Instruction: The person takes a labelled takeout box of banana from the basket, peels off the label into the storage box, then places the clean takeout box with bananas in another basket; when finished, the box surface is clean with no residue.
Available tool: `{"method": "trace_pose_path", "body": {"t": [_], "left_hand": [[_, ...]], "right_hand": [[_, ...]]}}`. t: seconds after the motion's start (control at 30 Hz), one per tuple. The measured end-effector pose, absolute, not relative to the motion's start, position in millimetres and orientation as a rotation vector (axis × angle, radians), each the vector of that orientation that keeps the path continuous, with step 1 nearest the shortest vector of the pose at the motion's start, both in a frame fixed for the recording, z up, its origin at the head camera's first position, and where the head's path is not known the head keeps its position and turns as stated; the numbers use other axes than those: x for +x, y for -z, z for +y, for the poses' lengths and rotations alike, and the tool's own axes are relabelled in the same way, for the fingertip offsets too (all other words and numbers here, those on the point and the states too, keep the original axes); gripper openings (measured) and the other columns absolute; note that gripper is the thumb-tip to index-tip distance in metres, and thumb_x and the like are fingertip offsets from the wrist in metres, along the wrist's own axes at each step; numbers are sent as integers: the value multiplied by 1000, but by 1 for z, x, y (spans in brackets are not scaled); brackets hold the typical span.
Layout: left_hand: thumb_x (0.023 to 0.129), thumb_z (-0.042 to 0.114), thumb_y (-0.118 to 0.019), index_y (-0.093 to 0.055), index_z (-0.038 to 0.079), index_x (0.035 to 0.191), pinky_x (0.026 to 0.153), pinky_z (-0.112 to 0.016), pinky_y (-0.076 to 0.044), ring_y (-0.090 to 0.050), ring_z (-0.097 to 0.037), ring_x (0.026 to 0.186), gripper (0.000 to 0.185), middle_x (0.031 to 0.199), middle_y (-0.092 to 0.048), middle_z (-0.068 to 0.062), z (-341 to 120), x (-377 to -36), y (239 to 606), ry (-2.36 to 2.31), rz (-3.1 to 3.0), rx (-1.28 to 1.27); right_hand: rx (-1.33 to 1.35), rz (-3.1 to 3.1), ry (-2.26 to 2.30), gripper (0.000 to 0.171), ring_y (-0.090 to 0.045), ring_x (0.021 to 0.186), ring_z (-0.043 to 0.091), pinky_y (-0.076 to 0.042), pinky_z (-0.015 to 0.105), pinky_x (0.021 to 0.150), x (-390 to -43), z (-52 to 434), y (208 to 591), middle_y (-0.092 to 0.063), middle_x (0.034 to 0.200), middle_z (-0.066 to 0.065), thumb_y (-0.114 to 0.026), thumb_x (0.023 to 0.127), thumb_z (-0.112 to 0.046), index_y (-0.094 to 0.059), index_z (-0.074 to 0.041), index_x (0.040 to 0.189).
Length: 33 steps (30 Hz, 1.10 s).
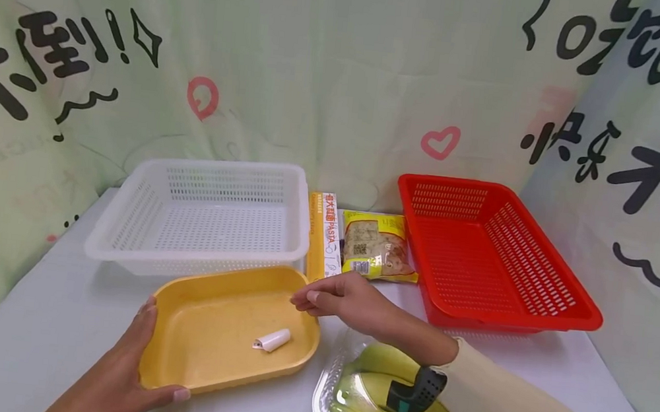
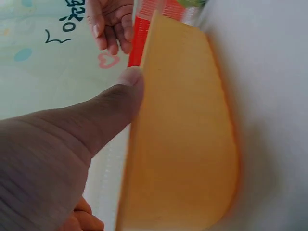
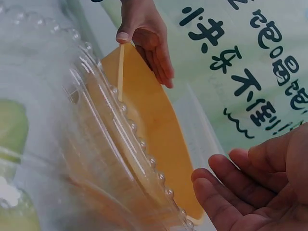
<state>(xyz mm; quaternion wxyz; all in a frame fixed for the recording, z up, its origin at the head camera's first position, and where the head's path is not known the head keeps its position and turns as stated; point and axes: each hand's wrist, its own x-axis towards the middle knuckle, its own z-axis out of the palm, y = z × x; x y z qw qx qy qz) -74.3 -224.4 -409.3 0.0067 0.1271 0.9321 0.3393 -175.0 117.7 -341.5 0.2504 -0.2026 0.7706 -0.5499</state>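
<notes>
While your left hand [image 1: 129,372] grips the yellow tray [image 1: 217,328] rim | right hand [image 1: 339,300] hovers spread, empty, above its far corner | white cap [image 1: 272,340] lies inside, below right hand | next: reach for another item, I judge.

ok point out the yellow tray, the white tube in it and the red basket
yellow tray [image 1: 209,310], head view, bare floor
white tube [image 1: 272,340], head view, middle of body
red basket [image 1: 480,254], head view, mesh floor

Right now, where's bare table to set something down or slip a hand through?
Free: table left of the yellow tray and in front of the white basket; also in front of the red basket. Both baskets are empty. Crowded: the middle, with pasta box, snack pack, right hand and clamshell.
</notes>
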Motion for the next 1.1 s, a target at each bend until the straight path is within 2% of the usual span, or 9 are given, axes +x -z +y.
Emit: {"method": "trace_pose_path", "body": {"t": [0.23,0.5,0.6,0.77,0.83,0.93,1.0,1.03,1.1], "left_hand": [[69,48,-85,-2,0,155,96,3,0,-19,-40,140,129,160,-7,-21,-216,-75,392,-1051,2965,479],[71,61,-76,-4,5,156,92,3,0,-14,-37,144,125,162,-5,-14,-191,-78,384,-1110,2810,405],[73,60,-75,-6,5,156,94,2,0,-12,-37,144,122,162,-5,-13,-181,-78,384,-1143,2782,443],[78,55,-74,-11,2,155,100,0,-3,-17,-37,143,113,162,-9,-12,-164,-76,385,-1209,2813,629],[79,56,-72,-12,3,156,105,-7,-7,-17,-33,144,111,162,-9,-8,-155,-75,384,-1186,2818,667],[80,61,-68,-12,5,156,113,-29,-17,-15,-27,145,110,163,-6,-2,-142,-72,381,-1157,2780,692],[78,64,-68,-10,10,157,113,-42,-20,-12,-19,146,112,162,-4,5,-134,-71,379,-1162,2715,664],[78,64,-69,-9,12,157,112,-45,-21,-12,-16,145,112,162,-3,7,-131,-71,379,-1178,2687,663],[79,62,-70,-8,14,157,114,-41,-21,-13,-16,145,111,162,-4,7,-124,-71,380,-1220,2651,702]], "right_hand": [[-542,2099,1573,27,-64,107,32,-48,48,93,-174,141,335,-67,115,19,-55,100,-8,-65,6,119],[-583,2139,1599,29,-62,111,35,-48,43,94,-168,162,329,-65,119,22,-53,100,-8,-63,8,122],[-586,2169,1603,28,-64,109,32,-48,46,93,-164,169,327,-65,118,22,-54,100,-8,-63,7,122],[-560,2237,1596,29,-65,107,31,-50,45,91,-156,182,323,-67,116,18,-57,98,-9,-64,6,122],[-559,2265,1581,29,-64,107,34,-51,44,90,-152,189,322,-68,116,16,-58,98,-10,-64,5,122],[-612,2313,1529,28,-64,106,35,-52,41,89,-145,198,320,-68,115,15,-58,98,-11,-65,3,121],[-663,2343,1479,27,-65,105,34,-52,39,88,-141,203,320,-68,115,13,-58,99,-12,-66,0,121],[-686,2357,1453,26,-65,105,32,-53,37,88,-139,206,319,-68,115,11,-57,99,-13,-67,-2,121],[-720,2382,1409,26,-65,105,26,-53,34,87,-135,211,319,-69,116,7,-57,99,-15,-68,-5,121]]}}
